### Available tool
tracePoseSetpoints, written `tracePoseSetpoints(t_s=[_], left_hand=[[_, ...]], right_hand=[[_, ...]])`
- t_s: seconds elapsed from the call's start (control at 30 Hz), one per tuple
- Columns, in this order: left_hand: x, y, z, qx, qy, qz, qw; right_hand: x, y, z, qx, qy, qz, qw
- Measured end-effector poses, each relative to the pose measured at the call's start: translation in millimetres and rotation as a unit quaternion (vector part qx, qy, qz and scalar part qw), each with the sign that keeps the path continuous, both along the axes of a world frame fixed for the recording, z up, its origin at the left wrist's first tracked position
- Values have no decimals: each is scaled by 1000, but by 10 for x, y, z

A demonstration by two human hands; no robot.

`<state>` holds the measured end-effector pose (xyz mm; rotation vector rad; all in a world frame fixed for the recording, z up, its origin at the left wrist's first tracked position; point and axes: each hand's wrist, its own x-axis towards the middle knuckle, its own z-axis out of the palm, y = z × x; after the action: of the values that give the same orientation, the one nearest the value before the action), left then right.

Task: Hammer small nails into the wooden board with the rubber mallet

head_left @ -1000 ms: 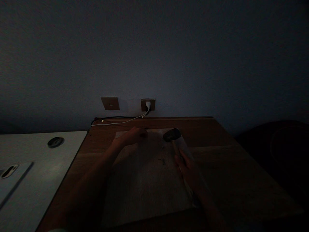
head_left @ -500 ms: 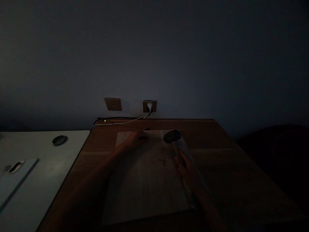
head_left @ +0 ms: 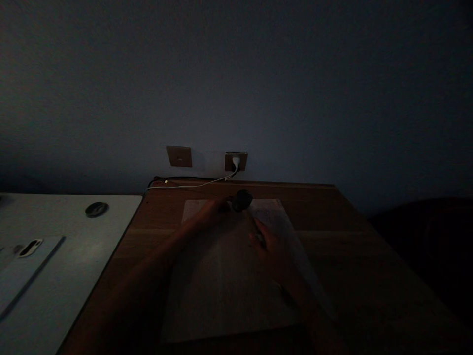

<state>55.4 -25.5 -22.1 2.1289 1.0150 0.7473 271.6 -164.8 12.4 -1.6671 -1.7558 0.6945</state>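
Observation:
My right hand is closed around the handle of a mallet with a dark, thick head. The head hangs over the far part of a pale board, just right of my left hand's fingertips. Close to the board's far edge, my left hand has its fingers drawn together. Whatever they pinch is too dark to make out, and whether the mallet touches it I cannot tell. Deep shadow covers both forearms.
The board lies on a brown wooden table against a wall. Behind it are a wall socket with a white plug and cables. At left, a white table holds a round dark object and a phone-like item.
The mallet and my right hand have moved left, bringing the head beside my left hand. Small metal pieces seen on the board before are now out of sight. The view has shifted slightly.

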Motion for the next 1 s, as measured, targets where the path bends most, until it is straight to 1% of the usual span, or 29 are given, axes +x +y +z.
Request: tracePoseSetpoints(t_s=[0.1,0.2,0.33,0.47,0.53,0.6,0.67,0.7,0.8,0.87,0.9,1.0], left_hand=[[3,-3,9,-9,-5,2,1000],[0,9,-6,7,-9,16,1000],[0,24,-34,14,-8,20,1000],[-16,23,-10,30,2,12,999],[-29,3,31,50,20,5,999],[-25,-46,91,103,43,-3,994],[24,-126,160,178,77,-18,981],[71,-176,193,214,96,-36,972],[289,-340,266,296,151,-141,932],[459,-429,279,325,184,-199,906],[536,-460,274,332,200,-212,897],[704,-501,240,336,252,-205,884]], right_hand=[[-93,9,16,-23,-22,3,1000],[-144,-2,25,-46,-42,3,998],[-162,-3,1,-26,-36,3,999],[-128,-7,-14,-38,-19,18,999],[-70,-35,-17,-41,12,6,999],[29,-90,-31,-34,48,-25,998],[166,-162,-60,-14,66,-64,996],[241,-201,-78,-5,67,-85,994],[448,-308,-135,-18,68,-131,989],[535,-364,-162,-29,77,-141,987],[558,-386,-172,-29,80,-143,986],[574,-427,-190,-29,77,-154,985]])
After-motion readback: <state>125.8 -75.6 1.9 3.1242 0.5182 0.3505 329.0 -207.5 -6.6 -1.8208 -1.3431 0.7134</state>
